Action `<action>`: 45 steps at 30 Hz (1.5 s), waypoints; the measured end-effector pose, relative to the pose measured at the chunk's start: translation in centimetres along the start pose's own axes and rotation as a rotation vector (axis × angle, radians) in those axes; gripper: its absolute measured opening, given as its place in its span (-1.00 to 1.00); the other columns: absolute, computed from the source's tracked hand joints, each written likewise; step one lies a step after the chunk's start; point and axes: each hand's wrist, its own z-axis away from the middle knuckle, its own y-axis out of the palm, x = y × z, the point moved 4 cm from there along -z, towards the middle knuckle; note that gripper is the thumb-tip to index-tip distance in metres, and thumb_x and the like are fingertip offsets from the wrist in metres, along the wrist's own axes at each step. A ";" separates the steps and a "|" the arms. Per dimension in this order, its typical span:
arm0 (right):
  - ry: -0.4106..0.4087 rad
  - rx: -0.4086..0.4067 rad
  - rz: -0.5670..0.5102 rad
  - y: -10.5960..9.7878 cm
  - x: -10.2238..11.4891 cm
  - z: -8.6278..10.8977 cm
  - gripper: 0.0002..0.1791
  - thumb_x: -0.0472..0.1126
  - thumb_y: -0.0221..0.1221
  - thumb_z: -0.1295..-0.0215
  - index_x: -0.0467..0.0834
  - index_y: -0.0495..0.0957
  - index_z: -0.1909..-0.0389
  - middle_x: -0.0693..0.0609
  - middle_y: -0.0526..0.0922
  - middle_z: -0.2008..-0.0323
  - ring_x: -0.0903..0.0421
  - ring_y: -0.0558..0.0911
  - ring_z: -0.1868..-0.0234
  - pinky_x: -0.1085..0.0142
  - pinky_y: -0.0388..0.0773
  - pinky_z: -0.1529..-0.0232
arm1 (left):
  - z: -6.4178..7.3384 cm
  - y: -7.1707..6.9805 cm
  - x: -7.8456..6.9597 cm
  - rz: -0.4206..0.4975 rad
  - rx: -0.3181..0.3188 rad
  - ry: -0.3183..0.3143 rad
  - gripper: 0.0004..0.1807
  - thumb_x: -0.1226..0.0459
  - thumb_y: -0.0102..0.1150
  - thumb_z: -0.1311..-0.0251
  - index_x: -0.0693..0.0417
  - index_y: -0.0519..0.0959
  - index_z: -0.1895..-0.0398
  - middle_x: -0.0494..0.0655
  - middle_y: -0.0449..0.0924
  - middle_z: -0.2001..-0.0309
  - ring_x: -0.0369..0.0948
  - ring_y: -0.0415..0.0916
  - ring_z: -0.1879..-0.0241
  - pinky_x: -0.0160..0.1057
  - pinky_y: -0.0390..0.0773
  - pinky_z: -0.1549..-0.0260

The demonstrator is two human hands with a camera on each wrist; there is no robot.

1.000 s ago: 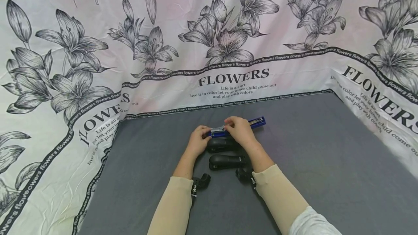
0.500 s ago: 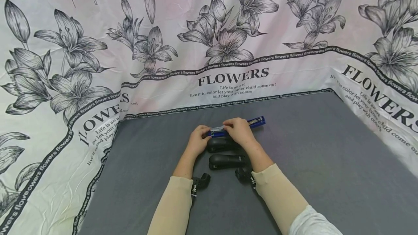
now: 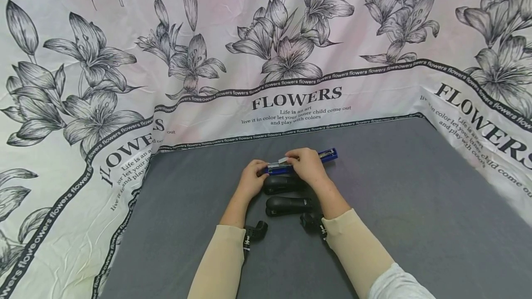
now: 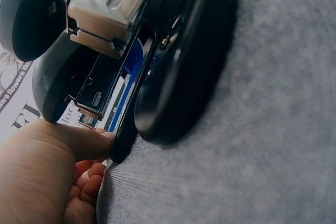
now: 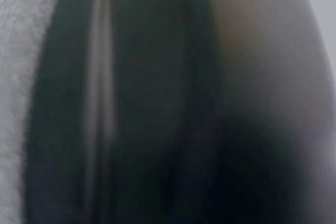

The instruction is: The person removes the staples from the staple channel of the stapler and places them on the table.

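In the head view a blue stapler (image 3: 277,170) lies opened out at the far middle of the table, its metal staple channel facing up. My left hand (image 3: 251,179) grips the stapler's left end between thumb and fingers. Between the thumb and fingers of my right hand (image 3: 307,166) is a small silver strip that looks like staples (image 3: 283,160), held tilted close over the channel. The right hand covers the middle of the stapler. In the left wrist view, my left thumb and curled fingers (image 4: 89,182) show beyond the black staplers, with a bit of the blue stapler (image 4: 134,59) behind.
Two black staplers, a nearer one (image 3: 288,206) and a farther one (image 3: 278,184), lie between my forearms on the grey cloth (image 3: 415,197). A dark, blurred shape (image 5: 147,77) fills most of the right wrist view. Flower-printed fabric (image 3: 299,137) borders the table behind.
The silver strip has risen from along the channel and now tilts up in my right fingers, which shifted slightly up and right. The left hand and the staplers have stayed put.
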 end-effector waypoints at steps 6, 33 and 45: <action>-0.013 -0.016 -0.017 -1.0 0.5 0.3 -0.75 -0.25 0.27 -0.44 -0.20 0.74 -0.07 -0.12 0.76 0.04 -0.05 0.73 0.09 0.08 0.63 0.15 | 0.2 -0.1 0.0 -0.011 0.005 0.009 -0.65 0.48 0.27 -0.33 0.33 0.64 -0.17 0.07 0.57 -0.10 -0.05 0.51 0.07 -0.04 0.53 0.04; -0.030 -0.135 -0.030 -6.3 0.9 1.5 -0.76 -0.28 0.21 -0.49 -0.20 0.74 -0.06 -0.14 0.76 0.08 -0.04 0.55 0.31 0.14 0.41 0.32 | 0.1 -0.2 -0.1 0.006 -0.002 0.016 -0.67 0.48 0.28 -0.32 0.33 0.66 -0.13 0.06 0.58 -0.09 -0.07 0.49 0.10 -0.05 0.51 0.06; 0.005 -0.184 -0.047 -8.6 -1.2 1.9 -0.72 -0.23 0.17 -0.53 -0.21 0.70 -0.13 -0.18 0.73 0.01 -0.09 0.58 0.21 0.09 0.44 0.24 | 0.1 -0.1 0.0 0.010 -0.005 0.003 -0.67 0.47 0.27 -0.33 0.31 0.66 -0.14 0.05 0.57 -0.09 -0.06 0.50 0.07 -0.02 0.52 0.02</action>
